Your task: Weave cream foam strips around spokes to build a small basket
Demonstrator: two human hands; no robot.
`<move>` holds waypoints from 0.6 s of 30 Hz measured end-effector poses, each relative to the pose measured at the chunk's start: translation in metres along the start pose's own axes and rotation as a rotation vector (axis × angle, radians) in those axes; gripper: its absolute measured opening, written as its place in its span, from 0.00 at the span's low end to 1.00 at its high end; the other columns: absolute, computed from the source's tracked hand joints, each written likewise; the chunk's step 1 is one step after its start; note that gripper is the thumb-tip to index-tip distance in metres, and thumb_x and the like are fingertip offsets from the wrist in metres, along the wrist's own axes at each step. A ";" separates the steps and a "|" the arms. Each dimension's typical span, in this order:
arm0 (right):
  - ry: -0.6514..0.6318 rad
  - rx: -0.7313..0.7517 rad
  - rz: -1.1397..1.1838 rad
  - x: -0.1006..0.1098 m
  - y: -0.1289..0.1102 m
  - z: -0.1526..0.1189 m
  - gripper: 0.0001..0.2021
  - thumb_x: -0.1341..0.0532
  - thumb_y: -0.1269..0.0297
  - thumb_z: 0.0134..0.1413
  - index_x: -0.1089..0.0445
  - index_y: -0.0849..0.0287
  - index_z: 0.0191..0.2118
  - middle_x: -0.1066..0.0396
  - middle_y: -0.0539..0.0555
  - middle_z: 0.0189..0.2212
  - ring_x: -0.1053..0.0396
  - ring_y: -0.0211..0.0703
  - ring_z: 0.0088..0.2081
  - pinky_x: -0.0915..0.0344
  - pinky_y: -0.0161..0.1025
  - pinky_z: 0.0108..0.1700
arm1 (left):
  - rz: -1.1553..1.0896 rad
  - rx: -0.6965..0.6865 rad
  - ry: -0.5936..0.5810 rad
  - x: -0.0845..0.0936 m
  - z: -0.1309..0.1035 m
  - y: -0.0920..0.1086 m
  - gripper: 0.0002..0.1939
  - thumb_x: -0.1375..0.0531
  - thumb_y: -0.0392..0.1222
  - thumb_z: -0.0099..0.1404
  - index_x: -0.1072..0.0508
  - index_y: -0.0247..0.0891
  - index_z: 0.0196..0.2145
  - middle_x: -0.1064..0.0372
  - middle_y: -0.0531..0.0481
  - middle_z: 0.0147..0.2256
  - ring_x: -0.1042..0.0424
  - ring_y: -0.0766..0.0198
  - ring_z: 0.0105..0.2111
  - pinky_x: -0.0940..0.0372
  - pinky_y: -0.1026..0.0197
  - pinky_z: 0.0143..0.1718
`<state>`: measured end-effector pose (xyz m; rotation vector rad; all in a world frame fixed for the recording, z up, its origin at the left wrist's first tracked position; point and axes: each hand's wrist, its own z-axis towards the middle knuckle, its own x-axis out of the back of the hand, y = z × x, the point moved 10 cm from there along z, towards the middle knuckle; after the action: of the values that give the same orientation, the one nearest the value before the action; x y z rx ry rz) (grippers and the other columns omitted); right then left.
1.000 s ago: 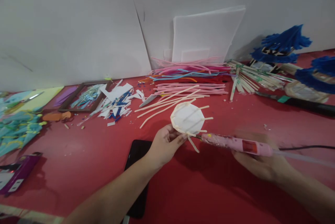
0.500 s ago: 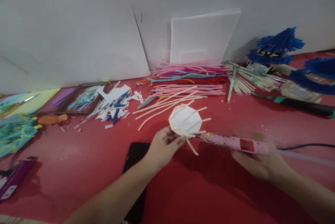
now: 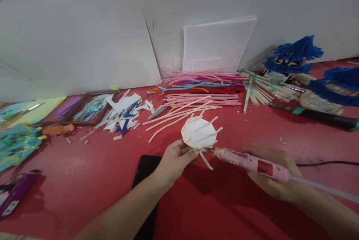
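Head view had you mid-gluing: your left hand (image 3: 175, 159) pinched the near edge of the white disc (image 3: 198, 132) between thumb and fingers, holding it just above the red worktop (image 3: 92, 165), a bit right of centre and in front of the loose pile of straws (image 3: 196, 99). Your right hand (image 3: 276, 178) was wrapped round the body of the pink glue gun (image 3: 251, 159), fully closed on it, so neither hand was free.

Looked to me like the step was tacking one more cream stick to the disc rim. The nozzle sat right at the disc's lower right edge, touching or as good as touching where a stick (image 3: 206, 159) hung down. I couldn't tell whether any glue had come out yet.

My guess at the next move: it needed the disc held dead still, a small dab at that joint, and your left fingers kept clear of the hot tip, because they were very near it.

The gun's long axis ran nearly level across the frame, nozzle pointing left and slightly away from you, cord (image 3: 328, 163) trailing off right. The disc faced up toward you, tilted a little, with its sticks fanning out mostly to the right.
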<state>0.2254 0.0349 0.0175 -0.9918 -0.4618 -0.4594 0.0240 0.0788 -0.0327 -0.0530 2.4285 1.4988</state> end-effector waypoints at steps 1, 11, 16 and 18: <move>0.005 -0.022 -0.015 0.001 0.000 0.000 0.07 0.46 0.68 0.57 0.31 0.54 0.34 0.31 0.50 0.22 0.37 0.38 0.20 0.41 0.36 0.22 | -0.010 0.008 -0.003 0.000 0.000 -0.001 0.31 0.21 0.52 0.36 0.20 0.34 0.36 0.17 0.42 0.39 0.22 0.63 0.35 0.29 0.65 0.34; 0.034 -0.051 -0.028 0.001 -0.006 -0.001 0.08 0.47 0.69 0.57 0.31 0.51 0.36 0.29 0.48 0.25 0.32 0.39 0.23 0.36 0.36 0.27 | -0.053 0.039 -0.006 0.002 0.000 -0.007 0.31 0.20 0.53 0.36 0.20 0.34 0.36 0.17 0.42 0.36 0.22 0.64 0.33 0.28 0.65 0.33; 0.041 -0.007 -0.052 -0.001 -0.001 -0.002 0.09 0.47 0.71 0.55 0.31 0.51 0.37 0.29 0.47 0.24 0.34 0.37 0.20 0.39 0.35 0.24 | -0.087 0.058 -0.021 -0.001 -0.002 -0.008 0.30 0.20 0.51 0.37 0.19 0.35 0.37 0.17 0.42 0.39 0.21 0.63 0.36 0.27 0.66 0.34; 0.029 0.063 -0.040 0.000 -0.003 -0.001 0.10 0.46 0.72 0.54 0.32 0.51 0.37 0.30 0.45 0.23 0.35 0.35 0.19 0.40 0.34 0.22 | -0.096 0.066 -0.005 0.000 -0.003 -0.008 0.29 0.20 0.51 0.37 0.19 0.35 0.36 0.17 0.43 0.38 0.22 0.64 0.35 0.28 0.67 0.33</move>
<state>0.2238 0.0330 0.0188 -0.9159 -0.4677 -0.4915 0.0246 0.0727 -0.0392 -0.1507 2.4328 1.3758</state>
